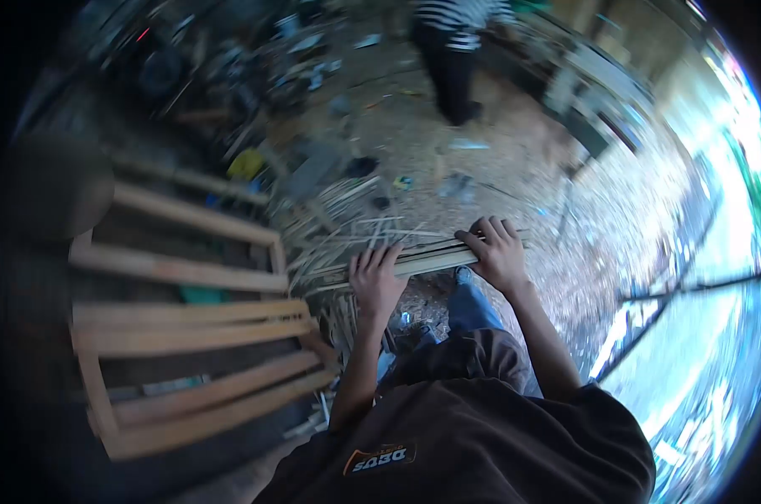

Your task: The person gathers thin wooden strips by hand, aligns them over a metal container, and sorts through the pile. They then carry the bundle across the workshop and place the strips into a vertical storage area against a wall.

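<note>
A bundle of thin wooden strips (435, 262) lies across in front of my body, held between both hands. My left hand (376, 279) is closed over its left part, fingers curled over the far side. Toward the right end, my right hand (496, 252) grips the same bundle, with the thumb pointing left along the strips. Past my left hand the strips run on to the left, over a heap of loose strips (347, 202) on the ground. Motion blur softens the single strips, so where some of them end cannot be made out.
Wooden frames (196, 336) with slats stand close on my left. Scattered scraps and a yellow object (246, 164) lie beyond. A person in a striped top (460, 17) stands at the far side, near a bench (599, 84). Bright light comes in at the right.
</note>
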The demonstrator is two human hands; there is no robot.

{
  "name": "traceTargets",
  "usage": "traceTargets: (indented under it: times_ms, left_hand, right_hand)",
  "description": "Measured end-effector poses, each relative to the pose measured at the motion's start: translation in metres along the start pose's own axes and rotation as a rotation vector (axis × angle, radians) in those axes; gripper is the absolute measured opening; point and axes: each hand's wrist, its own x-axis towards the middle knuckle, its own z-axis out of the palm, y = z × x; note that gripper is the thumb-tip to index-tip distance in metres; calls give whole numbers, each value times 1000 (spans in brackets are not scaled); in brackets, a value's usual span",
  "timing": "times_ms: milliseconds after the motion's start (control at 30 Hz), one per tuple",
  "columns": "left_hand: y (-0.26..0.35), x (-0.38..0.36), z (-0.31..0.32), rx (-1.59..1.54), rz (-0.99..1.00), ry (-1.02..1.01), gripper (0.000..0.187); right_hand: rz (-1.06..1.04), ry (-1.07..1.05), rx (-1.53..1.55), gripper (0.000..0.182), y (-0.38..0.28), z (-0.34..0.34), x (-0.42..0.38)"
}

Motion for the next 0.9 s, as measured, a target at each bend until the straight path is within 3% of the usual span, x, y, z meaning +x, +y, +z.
traceTargets:
  times_ms: [267, 567, 633, 900]
  left_hand:
    - [140, 62, 92, -185, 307, -166, 52]
    - [376, 132, 294, -423, 583, -340, 48]
    - [426, 150, 316, -478, 640, -440, 47]
    - [575, 233, 394, -503, 710, -468, 47]
  right_hand:
    - [359, 101, -206, 42, 100, -80, -113]
    - [712, 123, -390, 43, 308, -146, -259]
    - [821, 18, -431, 42, 337, -173, -279]
    - [872, 39, -505, 49, 482, -249, -301]
